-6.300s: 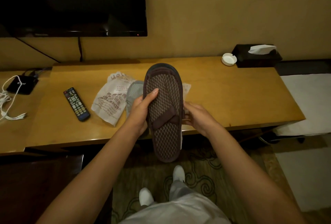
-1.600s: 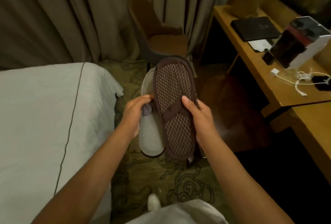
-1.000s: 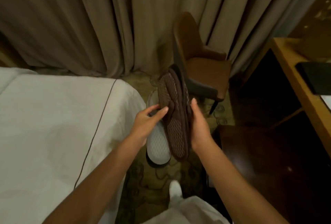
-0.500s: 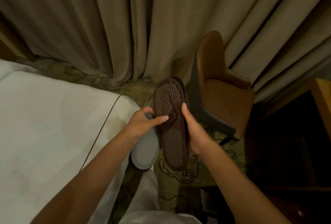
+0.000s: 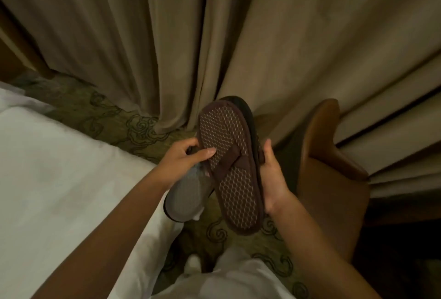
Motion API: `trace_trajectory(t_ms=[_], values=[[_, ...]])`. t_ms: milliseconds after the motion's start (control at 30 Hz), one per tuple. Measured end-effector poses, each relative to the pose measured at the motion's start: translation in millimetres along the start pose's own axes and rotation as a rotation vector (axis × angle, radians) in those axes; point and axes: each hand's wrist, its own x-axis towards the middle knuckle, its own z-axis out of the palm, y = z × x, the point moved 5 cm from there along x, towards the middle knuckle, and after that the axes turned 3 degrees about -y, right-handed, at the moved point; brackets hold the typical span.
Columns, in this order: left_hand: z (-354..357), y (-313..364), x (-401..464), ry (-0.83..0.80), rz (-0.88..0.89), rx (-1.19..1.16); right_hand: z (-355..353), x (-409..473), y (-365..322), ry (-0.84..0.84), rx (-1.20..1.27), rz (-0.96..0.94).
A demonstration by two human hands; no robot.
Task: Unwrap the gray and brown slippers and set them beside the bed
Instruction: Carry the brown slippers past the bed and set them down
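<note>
I hold both pairs of slippers in the air over the carpet by the bed corner. The brown slippers point(image 5: 232, 174) are stacked sole to sole, dotted sole facing me, with a brown band across the middle. My right hand point(image 5: 270, 179) grips their right edge. My left hand point(image 5: 185, 160) holds the gray slippers point(image 5: 187, 199), which hang lower left, partly hidden behind the brown pair; its thumb rests on the brown sole. The white bed point(image 5: 59, 179) fills the left side.
Beige curtains point(image 5: 214, 36) hang straight ahead. A brown chair point(image 5: 334, 179) stands close on the right. Patterned green carpet point(image 5: 133, 126) runs between bed and curtains. My legs in light trousers and a white shoe point(image 5: 193, 263) show at the bottom.
I have turned away from the desk and walked past the bed corner toward the curtains. Both hands keep the same hold on the slippers; the chair is now nearer on the right.
</note>
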Motion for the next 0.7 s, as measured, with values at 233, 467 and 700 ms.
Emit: trace_trajectory(t_ms=[233,467,700], values=[[-56,7,83,0.177,0.045,0.015,24,106,-78,0.015,-0.463,0.007],[-94,19,149,0.380,0.069,-0.007,48,194,-168,-0.167,-0.712,0.021],[-141,19,171,0.505,0.027,-0.116,93,265,-206,-0.352,-0.853,-0.110]])
